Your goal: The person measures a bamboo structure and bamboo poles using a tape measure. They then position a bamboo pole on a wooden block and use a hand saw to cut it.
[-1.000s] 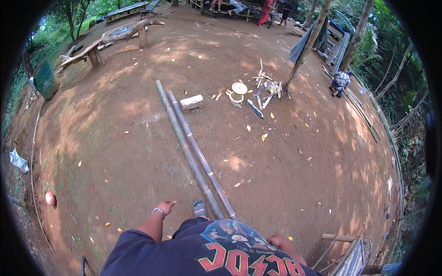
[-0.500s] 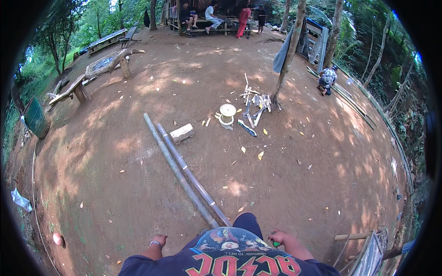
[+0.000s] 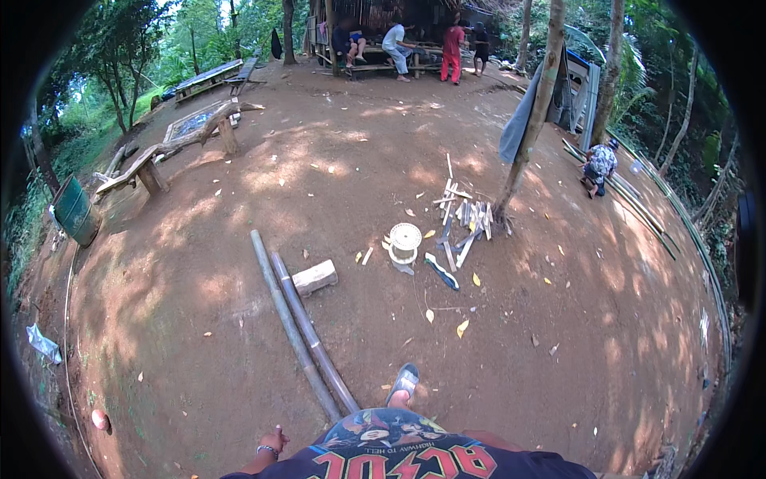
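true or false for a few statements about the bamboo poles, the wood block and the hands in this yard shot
1. Two bamboo poles lie side by side on the dirt. True.
2. The wood block rests on top of the poles. False: it lies on the ground beside them.
3. The left hand holds a pole. False: it holds nothing and hangs clear of them.
4. A white spool sits near the split sticks. True.
5. The right hand is in view. False: it is out of view.

An outdoor rural work yard: bare dirt ground [image 3: 239, 319], long bamboo poles [image 3: 299, 335], split wood pieces [image 3: 467, 219], rough benches [image 3: 152, 164], an open shelter [image 3: 383, 24] and trees around.
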Tool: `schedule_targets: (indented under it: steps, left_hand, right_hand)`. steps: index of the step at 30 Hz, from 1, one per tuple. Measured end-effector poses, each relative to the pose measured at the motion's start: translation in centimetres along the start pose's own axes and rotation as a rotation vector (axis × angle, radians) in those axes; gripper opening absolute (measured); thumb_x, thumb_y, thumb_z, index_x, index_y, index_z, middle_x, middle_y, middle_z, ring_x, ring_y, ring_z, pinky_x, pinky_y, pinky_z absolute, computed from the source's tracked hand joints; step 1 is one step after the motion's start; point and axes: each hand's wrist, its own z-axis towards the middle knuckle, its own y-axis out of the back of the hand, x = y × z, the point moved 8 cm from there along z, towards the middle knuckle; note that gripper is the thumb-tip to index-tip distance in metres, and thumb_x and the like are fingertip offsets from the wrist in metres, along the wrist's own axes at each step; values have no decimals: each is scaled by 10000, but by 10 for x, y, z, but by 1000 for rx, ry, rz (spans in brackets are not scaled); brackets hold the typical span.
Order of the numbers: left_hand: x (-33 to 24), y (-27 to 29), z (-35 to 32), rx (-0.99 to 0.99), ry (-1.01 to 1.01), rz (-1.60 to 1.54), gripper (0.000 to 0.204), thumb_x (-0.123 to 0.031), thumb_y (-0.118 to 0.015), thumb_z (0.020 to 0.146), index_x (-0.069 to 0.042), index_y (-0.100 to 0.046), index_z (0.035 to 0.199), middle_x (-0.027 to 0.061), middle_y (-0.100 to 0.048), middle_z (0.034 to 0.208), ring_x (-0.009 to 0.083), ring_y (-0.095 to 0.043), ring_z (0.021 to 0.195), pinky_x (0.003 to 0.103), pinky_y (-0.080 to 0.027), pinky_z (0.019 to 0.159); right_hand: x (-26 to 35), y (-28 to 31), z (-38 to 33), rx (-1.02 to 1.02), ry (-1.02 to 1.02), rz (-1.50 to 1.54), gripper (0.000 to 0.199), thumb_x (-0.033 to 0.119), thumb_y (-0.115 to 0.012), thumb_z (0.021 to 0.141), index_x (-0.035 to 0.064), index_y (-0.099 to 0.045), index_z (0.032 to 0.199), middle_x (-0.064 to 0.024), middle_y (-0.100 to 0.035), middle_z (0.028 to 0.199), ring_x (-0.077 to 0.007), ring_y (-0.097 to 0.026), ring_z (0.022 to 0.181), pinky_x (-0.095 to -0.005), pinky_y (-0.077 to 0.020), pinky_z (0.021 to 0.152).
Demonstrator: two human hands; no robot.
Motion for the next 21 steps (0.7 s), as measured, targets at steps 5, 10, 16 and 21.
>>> schedule_targets:
  steps: [5, 10, 16, 21]
  left_hand:
    - [-244, 11, 27, 15, -274, 47, 702, -660, -384, 953, -65, -748, 1032, 190, -722, 1001, 359, -665, 983, 445, -491, 913]
    - [-402, 40, 41, -91, -506, -277, 457, -454, -610, 936, -15, -698, 1024, 140, -718, 900, 227, -662, 822, 366, -508, 774]
    - [-405, 20, 89, -73, -355, -247, 441, -441, -629, 918, -26, -710, 1042, 147, -722, 906, 242, -671, 859, 367, -510, 796]
    - [-312, -14, 127, -29, -88, 39, 442, -437, -545, 947, -58, -721, 1090, 211, -699, 1082, 363, -665, 1017, 417, -503, 917]
  right_hand:
    - [68, 286, -51, -430, 55, 230, 654, 341, -723, 765, 79, -511, 1326, -136, -696, 1015, -243, -662, 921, -397, -527, 789]
    - [110, 424, -114, -704, 287, 740, 509, 143, -656, 799, 118, -518, 1288, -47, -587, 918, -159, -560, 717, -335, -480, 580]
    - [47, 375, -40, -419, 11, 503, 560, 245, -717, 765, 88, -532, 1270, -131, -665, 953, -224, -650, 819, -375, -526, 661]
    - [-20, 344, 10, -139, -121, -81, 726, 419, -739, 724, 16, -530, 1290, -218, -682, 1110, -311, -670, 1041, -388, -521, 892]
